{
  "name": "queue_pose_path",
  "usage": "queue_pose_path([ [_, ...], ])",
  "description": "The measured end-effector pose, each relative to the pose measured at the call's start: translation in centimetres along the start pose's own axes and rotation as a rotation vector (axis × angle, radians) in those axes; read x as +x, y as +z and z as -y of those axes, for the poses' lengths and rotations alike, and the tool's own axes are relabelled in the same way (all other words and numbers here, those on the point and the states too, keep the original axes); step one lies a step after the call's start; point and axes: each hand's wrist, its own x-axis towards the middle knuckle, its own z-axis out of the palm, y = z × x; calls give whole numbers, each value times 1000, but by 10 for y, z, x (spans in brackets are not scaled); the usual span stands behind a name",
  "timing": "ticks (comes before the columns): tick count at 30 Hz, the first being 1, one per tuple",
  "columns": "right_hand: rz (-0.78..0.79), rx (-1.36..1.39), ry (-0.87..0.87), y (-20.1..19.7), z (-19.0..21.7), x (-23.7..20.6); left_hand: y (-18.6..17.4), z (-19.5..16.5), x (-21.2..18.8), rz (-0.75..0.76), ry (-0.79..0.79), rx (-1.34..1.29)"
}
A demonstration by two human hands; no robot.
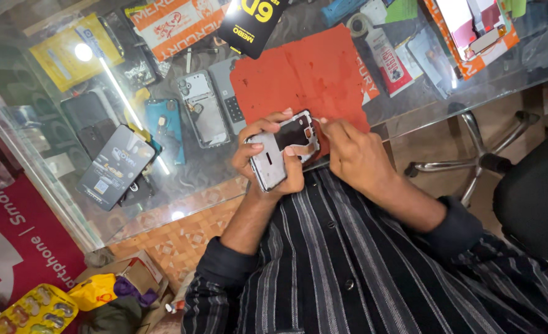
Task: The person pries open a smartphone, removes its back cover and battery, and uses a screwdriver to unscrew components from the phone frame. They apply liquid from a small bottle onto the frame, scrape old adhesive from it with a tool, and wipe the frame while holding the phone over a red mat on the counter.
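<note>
My left hand [267, 162] grips an opened phone [284, 148] with its back cover off, a grey frame and dark inner parts showing. My right hand [352, 150] pinches a thin tool at the phone's upper right corner; the tool is too small to make out. Both hands hover over the near edge of a red work mat [305, 74] that lies on a glass counter [181, 179].
On the counter lie another opened phone [203, 108], a teal phone [165, 127], dark phone cases [114, 167], a black packet [252, 21], orange boxes [175, 25] and a glue tube [388, 59]. A swivel chair [509, 167] stands at right. Boxes and bags sit on the floor at lower left.
</note>
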Motion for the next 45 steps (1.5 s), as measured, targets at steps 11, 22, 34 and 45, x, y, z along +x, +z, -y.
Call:
queue_pose_path([
  [11, -26, 90, 57, 0, 13, 0, 1, 1, -1, -14, 15, -26],
  [22, -79, 139, 98, -8, 10, -11, -2, -2, 0, -27, 24, 40],
  [34, -90, 182, 49, 6, 1, -12, 1, 0, -3, -71, 33, 31],
  [45, 28, 20, 68, 1, 12, -7, 4, -3, -1, -43, 31, 37],
])
